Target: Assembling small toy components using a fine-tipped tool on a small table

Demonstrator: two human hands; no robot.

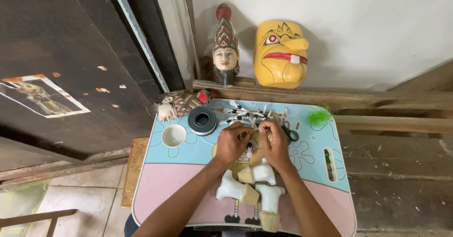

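Between my fingertips sits a small white piece (249, 147), too tiny for me to tell what it is; it hangs just above the middle of the table (188, 171), a little lap table with a blue upper half, a pink lower half and a cartoon print. My left hand (232, 141) and my right hand (274, 145) are both curled, fingers pinched in toward each other around that piece. Just beyond my knuckles lies a heap of black-and-white striped sticks (247, 114), and black-handled scissors (290, 134) peek out from beside my right hand. Near my wrists lie 3 white carved pieces with tan ends (255, 190). To the left, a roll of black tape (202, 120) lies beside the table's round white cup recess (173, 135), with a painted puppet head (179, 103) lying at the far left corner. A tuft of green fibre (320, 116) rests at the far right edge. Behind, against the wall, stand a crowned puppet head (225, 48) and a yellow mask (280, 53).
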